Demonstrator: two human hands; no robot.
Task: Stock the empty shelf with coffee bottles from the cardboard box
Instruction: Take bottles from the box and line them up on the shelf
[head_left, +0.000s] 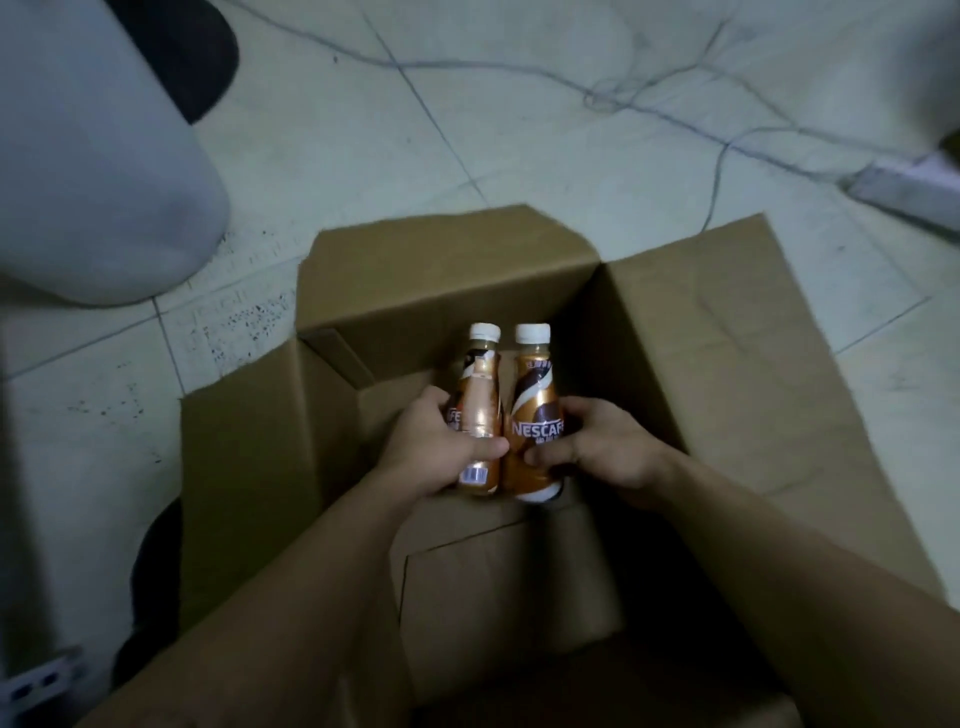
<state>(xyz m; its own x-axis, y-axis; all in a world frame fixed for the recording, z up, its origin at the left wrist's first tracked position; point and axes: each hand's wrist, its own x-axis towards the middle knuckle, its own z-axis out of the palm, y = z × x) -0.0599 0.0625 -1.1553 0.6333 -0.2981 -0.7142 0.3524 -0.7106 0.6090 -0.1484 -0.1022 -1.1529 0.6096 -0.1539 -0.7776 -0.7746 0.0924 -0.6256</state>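
Left hand: fingers curled round left coffee bottle. Right hand: fingers wrapped round right coffee bottle. Bottles side by side, close or touching, caps away from person, over mouth of cardboard box. Shelf not in view. Risk: glossy sleeves, one-hand grips, so slip likely if bottles knock together or catch box wall. Flaps splayed outward, mouth wide, room open above. Loose cables on floor beyond box: trip hazard while carrying
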